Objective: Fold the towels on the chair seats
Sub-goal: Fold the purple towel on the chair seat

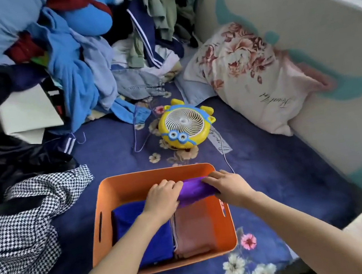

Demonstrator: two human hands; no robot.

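Gripping purple towel point(194, 191), left hand point(161, 199), right hand point(229, 188), fingers point(174, 185) seemingly curled underneath

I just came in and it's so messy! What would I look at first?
First the orange basket on the blue bed, where the left hand and right hand hold a purple towel near a folded blue towel and pink towel. Just behind it lies a yellow cartoon fan, and a big clothes pile fills the far left.

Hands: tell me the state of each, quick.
Left hand: closed, gripping the left end of the purple towel.
Right hand: closed, gripping the right end of the same towel.
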